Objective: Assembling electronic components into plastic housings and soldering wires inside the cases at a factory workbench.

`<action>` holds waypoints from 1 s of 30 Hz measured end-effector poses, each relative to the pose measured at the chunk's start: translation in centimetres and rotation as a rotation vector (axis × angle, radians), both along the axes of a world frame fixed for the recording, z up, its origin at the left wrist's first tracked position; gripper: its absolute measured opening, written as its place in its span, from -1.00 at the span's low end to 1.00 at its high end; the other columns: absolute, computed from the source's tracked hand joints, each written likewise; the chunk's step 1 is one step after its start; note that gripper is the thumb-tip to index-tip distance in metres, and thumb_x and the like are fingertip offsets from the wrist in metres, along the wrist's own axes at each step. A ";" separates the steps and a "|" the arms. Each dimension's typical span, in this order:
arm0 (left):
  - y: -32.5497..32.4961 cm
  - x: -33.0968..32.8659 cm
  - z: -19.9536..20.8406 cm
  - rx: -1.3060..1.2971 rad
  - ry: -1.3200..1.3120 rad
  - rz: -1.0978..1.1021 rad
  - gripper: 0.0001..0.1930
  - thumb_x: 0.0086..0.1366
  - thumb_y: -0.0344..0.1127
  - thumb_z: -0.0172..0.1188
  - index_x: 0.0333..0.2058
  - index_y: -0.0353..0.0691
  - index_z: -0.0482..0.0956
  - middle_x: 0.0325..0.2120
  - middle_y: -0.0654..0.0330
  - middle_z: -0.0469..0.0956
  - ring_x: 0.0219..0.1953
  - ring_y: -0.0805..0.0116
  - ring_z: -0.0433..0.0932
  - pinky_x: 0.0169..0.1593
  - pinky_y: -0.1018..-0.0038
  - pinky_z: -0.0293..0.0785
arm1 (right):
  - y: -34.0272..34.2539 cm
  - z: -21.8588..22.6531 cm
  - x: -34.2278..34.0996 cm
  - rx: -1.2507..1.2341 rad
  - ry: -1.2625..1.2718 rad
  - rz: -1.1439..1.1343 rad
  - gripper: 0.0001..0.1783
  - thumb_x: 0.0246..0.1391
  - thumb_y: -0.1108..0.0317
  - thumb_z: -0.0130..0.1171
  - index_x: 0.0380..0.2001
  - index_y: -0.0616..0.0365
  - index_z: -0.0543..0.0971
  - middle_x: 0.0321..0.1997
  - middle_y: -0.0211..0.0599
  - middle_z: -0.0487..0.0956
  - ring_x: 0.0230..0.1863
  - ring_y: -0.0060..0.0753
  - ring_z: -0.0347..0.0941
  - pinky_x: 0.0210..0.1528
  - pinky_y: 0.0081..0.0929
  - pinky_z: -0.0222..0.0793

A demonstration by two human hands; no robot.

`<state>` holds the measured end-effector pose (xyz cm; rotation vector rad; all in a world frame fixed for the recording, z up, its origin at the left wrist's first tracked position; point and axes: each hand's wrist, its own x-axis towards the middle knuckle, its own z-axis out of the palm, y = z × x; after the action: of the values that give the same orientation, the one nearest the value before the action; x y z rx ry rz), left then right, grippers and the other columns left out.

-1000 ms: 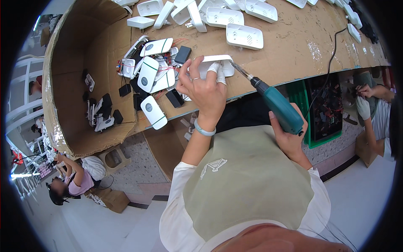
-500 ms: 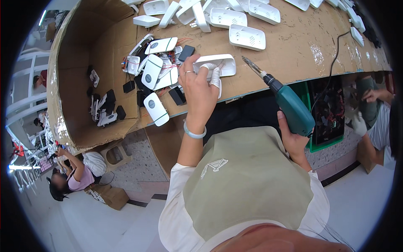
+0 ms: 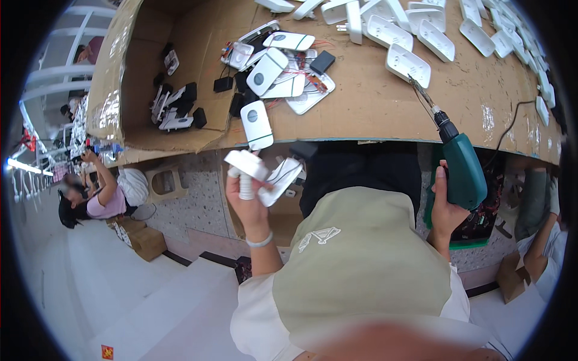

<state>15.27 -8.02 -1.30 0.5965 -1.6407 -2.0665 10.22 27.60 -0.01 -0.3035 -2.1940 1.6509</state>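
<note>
My left hand (image 3: 245,201), with white wrappings on its fingers, is raised in front of the table's near edge. It grips a white plastic housing (image 3: 247,163), slightly blurred. A flat white cover (image 3: 282,182) with dark wires hangs just beside it, and a black block (image 3: 303,150) is next to that cover. Whether my fingers also hold the cover cannot be made out. My right hand (image 3: 447,210) is closed around a green corded electric screwdriver (image 3: 466,171). Its long metal bit points up and left, in front of a white open shell (image 3: 409,65) on the table.
A cardboard-covered table (image 3: 373,117) carries a pile of white covers (image 3: 267,71) with wires and black blocks. Several white shells (image 3: 436,39) lie along the far side. An open cardboard box (image 3: 135,78) stands at left. Two other people work nearby, left and right.
My left hand has drawn back from the table toward my body and now holds white parts beyond its edge. The view has shifted; my right hand still grips the screwdriver.
</note>
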 end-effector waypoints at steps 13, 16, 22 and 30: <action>-10.8 12.4 -36.8 -0.699 -0.849 0.080 -0.69 0.11 -0.49 0.18 -0.15 -0.40 0.67 -0.29 -0.04 0.72 -0.18 0.10 0.70 -0.07 0.30 0.56 | -1.3 1.7 0.3 -0.027 -0.009 0.034 -0.76 0.13 0.55 0.39 -0.11 0.30 0.69 -0.18 -0.30 0.73 -0.29 -0.62 0.60 -0.20 -0.64 0.50; -6.0 8.5 -35.5 -0.843 -1.156 -0.271 -0.55 0.09 -0.26 0.24 -0.07 -0.43 0.63 -0.04 -0.36 0.59 0.07 -0.35 0.54 0.18 0.02 0.46 | -1.0 1.8 -0.3 -0.010 -0.011 0.007 -0.77 0.09 0.54 0.42 -0.16 0.34 0.69 -0.20 -0.29 0.73 -0.22 -0.55 0.65 -0.09 -0.58 0.53; 1.3 -4.6 -8.1 -1.176 -0.830 -1.072 -0.71 0.24 -0.23 0.25 -0.18 -0.33 0.69 -0.28 -0.21 0.65 -0.22 -0.21 0.65 -0.16 0.07 0.57 | 0.7 1.2 -0.7 -0.073 0.028 -0.152 -0.80 0.10 0.54 0.41 -0.18 0.31 0.68 -0.21 -0.31 0.73 -0.22 -0.56 0.64 -0.11 -0.57 0.54; 16.7 -23.3 -0.9 -1.729 0.710 -0.520 -0.77 0.16 -0.34 0.18 -0.23 -0.31 0.63 -0.05 -0.03 0.56 0.12 -0.02 0.46 0.19 0.02 0.37 | 1.4 1.9 -1.1 0.061 0.113 -0.238 -0.85 0.21 0.52 0.31 -0.15 0.30 0.68 -0.29 -0.38 0.69 -0.53 -0.73 0.37 -0.44 -0.71 0.28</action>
<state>-8.02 8.73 -2.19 -1.0481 -2.3028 -0.2635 9.09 29.04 1.86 -0.4260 -2.0326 1.4352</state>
